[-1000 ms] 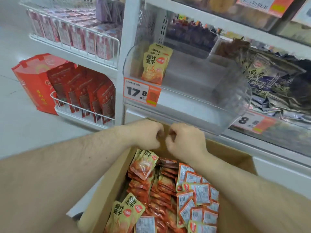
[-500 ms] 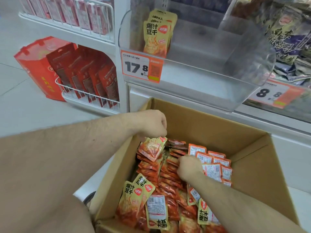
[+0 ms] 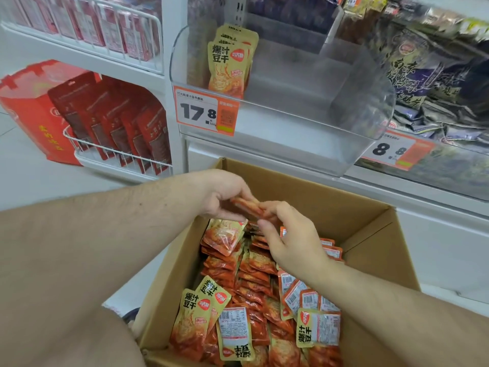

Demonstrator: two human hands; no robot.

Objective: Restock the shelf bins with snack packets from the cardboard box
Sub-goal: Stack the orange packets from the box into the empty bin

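1. Fingers of the left hand (image 3: 225, 197) are curling round a small stack of packets (image 3: 247, 206), thumb underneath; the right hand (image 3: 288, 235) is pinching the same stack at its near end, thumb and fingertips closing on the edges.
2. Packets in the grip are sitting above the far end of the cardboard box (image 3: 370, 226), clear of the pile below. How many are held, I cannot tell.
3. Packets are judged light, thin and limp: flat sealed pouches of glossy film, likely slippery against one another. A stack is likely to fan out unless squeezed across its flat faces; holding at the sealed edges is judged the safest.
4. Loose packets (image 3: 254, 284) are lying in rough overlapping rows in the box, orange-red fronts and white barcode backs mixed.
5. Box walls are showing plain brown corrugated board, stiff and matte.
6. Shelf bin (image 3: 304, 144) above is clear, hard, curved plastic, holding only a few upright packets (image 3: 227, 67) at its left end, behind an orange price tag (image 3: 206, 111).
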